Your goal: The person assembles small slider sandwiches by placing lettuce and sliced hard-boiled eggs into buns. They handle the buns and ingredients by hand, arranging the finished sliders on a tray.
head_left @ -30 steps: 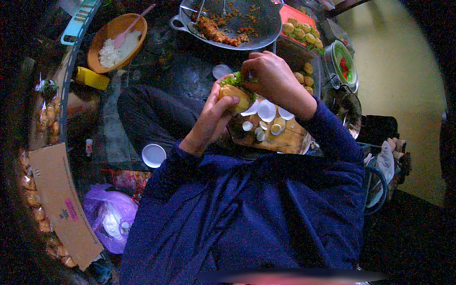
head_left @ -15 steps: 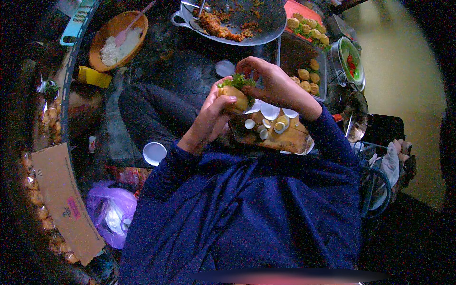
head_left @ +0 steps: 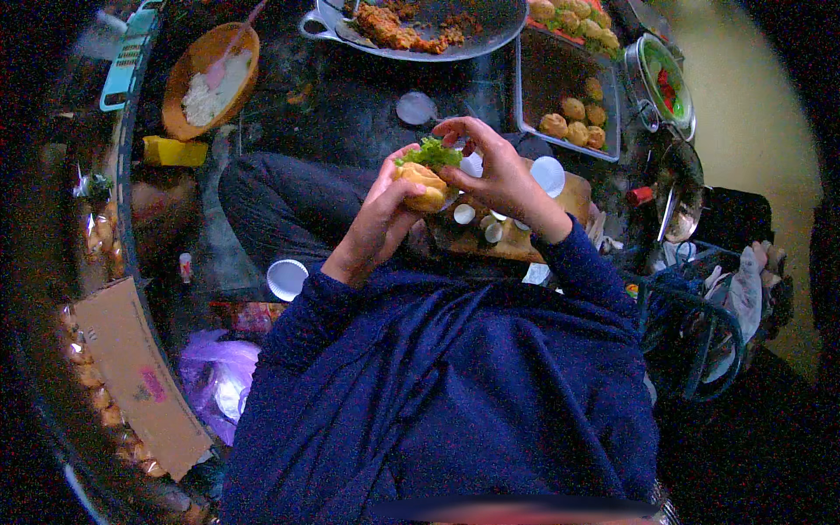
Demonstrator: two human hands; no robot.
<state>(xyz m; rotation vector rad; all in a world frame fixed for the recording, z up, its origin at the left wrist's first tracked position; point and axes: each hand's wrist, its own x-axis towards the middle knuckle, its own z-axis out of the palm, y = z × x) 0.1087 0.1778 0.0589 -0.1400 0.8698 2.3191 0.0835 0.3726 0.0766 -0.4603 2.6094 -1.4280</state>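
A small golden bun stuffed with curly green lettuce is in my left hand, whose thumb presses on its near side. My right hand curls around the bun's right side, with the thumb against the leafy edge and the fingers arched above it. The lettuce sticks out at the top between both hands. What else lies inside the bun cannot be seen. Below my right wrist, a wooden board holds several sliced white and yellowish rounds and white paper cups.
A wok with reddish-brown filling is at the far middle. A clear tub of round buns stands right of it, near a pot. An orange bowl is far left, a yellow block below it. A paper cup lies by my left forearm.
The view has shifted a little. My right hand still works at the lettuce, its fingers slightly more lifted, and more of the leaf shows. My left hand keeps its hold on the bun.
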